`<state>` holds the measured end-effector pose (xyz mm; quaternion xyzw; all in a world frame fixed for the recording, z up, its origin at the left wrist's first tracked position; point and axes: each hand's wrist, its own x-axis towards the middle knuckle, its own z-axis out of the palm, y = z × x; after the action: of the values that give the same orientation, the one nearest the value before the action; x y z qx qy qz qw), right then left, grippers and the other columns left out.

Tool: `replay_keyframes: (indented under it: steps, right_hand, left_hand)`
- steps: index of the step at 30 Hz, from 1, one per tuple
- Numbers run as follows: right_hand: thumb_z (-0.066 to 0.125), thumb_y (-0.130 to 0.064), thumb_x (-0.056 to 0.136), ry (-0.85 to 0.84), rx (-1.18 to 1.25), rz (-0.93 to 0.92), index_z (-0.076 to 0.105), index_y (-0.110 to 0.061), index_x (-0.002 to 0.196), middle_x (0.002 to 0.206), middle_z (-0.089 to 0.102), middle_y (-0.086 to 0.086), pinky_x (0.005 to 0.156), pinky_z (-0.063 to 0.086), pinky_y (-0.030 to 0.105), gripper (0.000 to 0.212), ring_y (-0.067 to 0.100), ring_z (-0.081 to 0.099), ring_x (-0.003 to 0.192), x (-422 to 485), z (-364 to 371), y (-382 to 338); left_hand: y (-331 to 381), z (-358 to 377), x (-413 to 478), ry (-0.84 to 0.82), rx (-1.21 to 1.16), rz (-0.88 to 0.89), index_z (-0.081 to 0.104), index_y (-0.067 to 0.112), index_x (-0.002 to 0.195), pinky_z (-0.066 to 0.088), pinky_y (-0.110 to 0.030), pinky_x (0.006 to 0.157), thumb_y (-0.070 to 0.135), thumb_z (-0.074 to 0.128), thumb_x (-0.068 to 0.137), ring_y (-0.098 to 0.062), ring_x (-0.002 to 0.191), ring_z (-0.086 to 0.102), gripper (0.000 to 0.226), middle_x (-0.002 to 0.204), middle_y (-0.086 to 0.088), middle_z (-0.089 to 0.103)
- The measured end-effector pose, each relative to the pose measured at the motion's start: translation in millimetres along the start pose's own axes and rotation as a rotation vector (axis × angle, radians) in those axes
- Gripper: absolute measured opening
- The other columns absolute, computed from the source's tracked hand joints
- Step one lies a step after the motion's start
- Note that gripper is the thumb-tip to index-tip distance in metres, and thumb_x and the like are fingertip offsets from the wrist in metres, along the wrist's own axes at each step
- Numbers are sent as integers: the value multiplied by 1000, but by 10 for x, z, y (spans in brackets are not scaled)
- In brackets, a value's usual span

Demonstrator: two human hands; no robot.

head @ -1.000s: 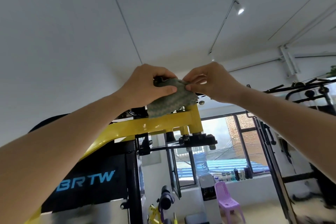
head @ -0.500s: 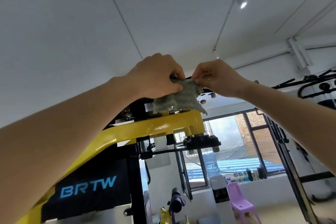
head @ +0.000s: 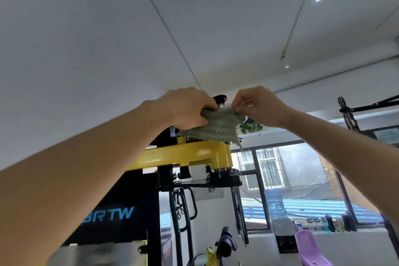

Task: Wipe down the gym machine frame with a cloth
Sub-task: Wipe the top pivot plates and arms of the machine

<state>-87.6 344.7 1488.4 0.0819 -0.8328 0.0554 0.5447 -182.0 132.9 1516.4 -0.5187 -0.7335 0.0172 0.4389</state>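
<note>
Both arms reach overhead to the top of the gym machine. A grey-green cloth [head: 218,127] is stretched between my hands just above the yellow top beam [head: 183,155] of the frame. My left hand [head: 190,110] grips the cloth's left side with curled fingers. My right hand [head: 257,103] pinches its upper right corner between thumb and fingertips. The cloth's lower edge hangs onto the beam's end. A black bolt head [head: 220,98] of the machine shows between the hands.
Black uprights and a black panel with blue letters [head: 110,215] stand below the beam. Behind are a window [head: 280,170], a water dispenser [head: 278,220], a purple plastic chair [head: 311,248] and another black rack [head: 354,112] at right. The ceiling is close overhead.
The view has tilted up and swung, so the machine sits lower and farther right. The hands have drawn slightly apart, spreading the cloth wider over the beam's end.
</note>
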Motion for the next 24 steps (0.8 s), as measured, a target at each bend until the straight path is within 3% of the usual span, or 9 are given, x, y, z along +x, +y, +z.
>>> replay_keyframes:
  steps: [4,8,12,16,20,24]
  right_hand:
    - [71,-2,87,43,80,-22,74,-14,94,89,75,-1,88,59,34,15,7,71,84,-68,65,119]
    - [78,-19,84,65,125,-87,74,-24,112,101,74,-5,92,55,33,28,11,68,96,-156,173,91]
    - [77,-11,83,172,124,-131,77,-19,107,102,71,-4,93,53,34,25,14,66,96,-169,319,-81]
    - [76,-10,84,232,122,-188,79,-17,95,92,71,-6,82,53,22,13,7,66,85,-210,408,-277]
    - [77,-9,84,158,221,-168,77,-20,87,79,69,-20,76,51,12,11,0,67,78,-329,530,-343]
    - [75,-6,86,-41,365,-31,73,-18,82,75,71,-8,68,55,18,13,5,68,72,-453,726,-334]
  left_hand:
    - [71,114,93,84,50,-11,55,43,136,40,-32,81,40,60,96,-13,102,56,41,124,12,64]
    - [76,201,38,263,133,-4,65,42,122,39,-31,73,40,57,99,-17,97,64,25,106,13,71]
    - [48,299,-177,478,204,81,74,31,112,52,-38,70,37,57,100,-22,89,65,22,95,6,74]
    - [-8,382,-475,704,165,252,80,17,103,56,-39,64,28,70,96,-23,82,66,16,94,0,76]
    - [-58,491,-729,623,-25,153,79,23,103,56,-37,69,33,72,91,-13,80,68,17,88,8,76]
    - [-151,614,-879,329,-413,-150,77,33,101,54,-26,80,38,70,91,3,82,66,13,85,20,72]
